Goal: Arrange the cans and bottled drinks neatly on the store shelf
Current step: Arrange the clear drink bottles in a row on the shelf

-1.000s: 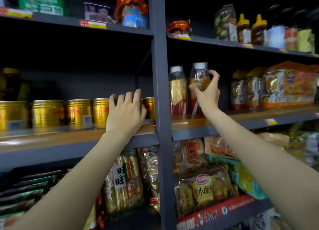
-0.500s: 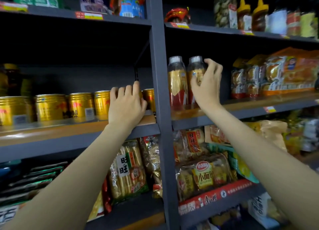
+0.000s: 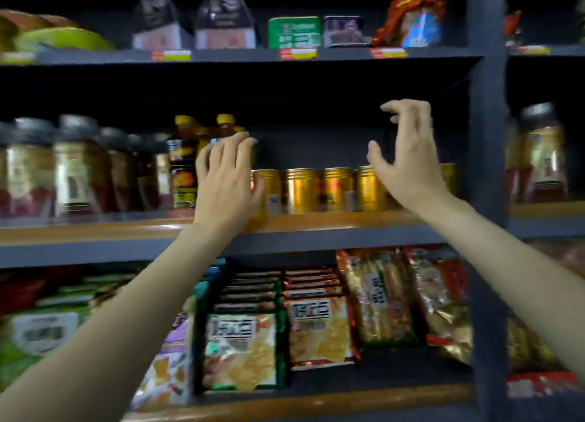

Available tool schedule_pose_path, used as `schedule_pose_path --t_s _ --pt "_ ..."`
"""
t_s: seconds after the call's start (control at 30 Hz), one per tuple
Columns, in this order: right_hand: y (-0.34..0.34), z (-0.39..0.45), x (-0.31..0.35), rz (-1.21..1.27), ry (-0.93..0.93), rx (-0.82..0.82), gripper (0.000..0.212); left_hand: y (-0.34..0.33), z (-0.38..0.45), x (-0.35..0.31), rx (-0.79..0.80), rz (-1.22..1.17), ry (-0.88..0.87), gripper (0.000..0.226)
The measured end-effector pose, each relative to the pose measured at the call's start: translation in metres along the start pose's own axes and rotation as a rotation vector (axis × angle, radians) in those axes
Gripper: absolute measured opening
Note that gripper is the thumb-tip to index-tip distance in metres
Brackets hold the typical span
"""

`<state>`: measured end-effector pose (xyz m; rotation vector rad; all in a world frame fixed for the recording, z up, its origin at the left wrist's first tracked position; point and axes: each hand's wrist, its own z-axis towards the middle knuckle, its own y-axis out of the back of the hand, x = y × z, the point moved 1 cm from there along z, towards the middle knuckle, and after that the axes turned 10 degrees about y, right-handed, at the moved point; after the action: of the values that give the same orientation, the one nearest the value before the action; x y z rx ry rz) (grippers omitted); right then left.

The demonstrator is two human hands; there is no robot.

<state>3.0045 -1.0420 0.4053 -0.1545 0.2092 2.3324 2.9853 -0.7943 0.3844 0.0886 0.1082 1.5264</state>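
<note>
A row of gold cans [image 3: 302, 190] stands on the middle shelf [image 3: 332, 220]. My left hand [image 3: 226, 181] is raised at the left end of that row, fingers fairly straight, thumb beside the leftmost visible can; what it covers is hidden. My right hand [image 3: 408, 162] hovers in front of the right end of the row with fingers loosely curled, holding nothing. Dark bottles with yellow caps [image 3: 182, 171] stand just left of my left hand. A clear bottled drink [image 3: 543, 159] stands in the right bay.
Jars with dark lids [image 3: 76, 168] fill the left of the middle shelf. A dark upright post [image 3: 487, 136] divides the bays. Tins and packets sit on the top shelf [image 3: 240, 56]. Snack packets [image 3: 319, 326] fill the shelf below.
The view has swung left. My right hand has let go of the bottle in the right bay and crossed the post to the cans. My left hand has moved to the row's left end.
</note>
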Motion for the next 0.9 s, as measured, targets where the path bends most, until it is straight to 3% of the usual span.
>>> schedule_pose_path --t_s 0.23,0.33,0.43,0.7,0.9 --pt "-0.11 0.03 0.139 0.253 0.008 -0.018 0.041 0.044 0.011 0.197 -0.021 0.098 0.079 0.057" --pt "-0.152 0.027 0.187 0.33 0.006 0.058 0.047 0.039 0.002 0.254 0.079 0.08 0.146 0.068" --pt "-0.188 0.044 0.221 0.408 -0.064 0.184 0.058 0.032 -0.002 0.266 0.188 0.007 0.222 0.07" --pt "-0.316 0.124 0.235 0.306 -0.333 0.525 0.096 0.024 -0.001 0.269 0.157 0.009 0.246 0.068" --pt "-0.342 0.132 0.208 0.213 -0.481 0.599 0.097 0.014 -0.004 0.267 0.123 -0.027 0.209 0.066"
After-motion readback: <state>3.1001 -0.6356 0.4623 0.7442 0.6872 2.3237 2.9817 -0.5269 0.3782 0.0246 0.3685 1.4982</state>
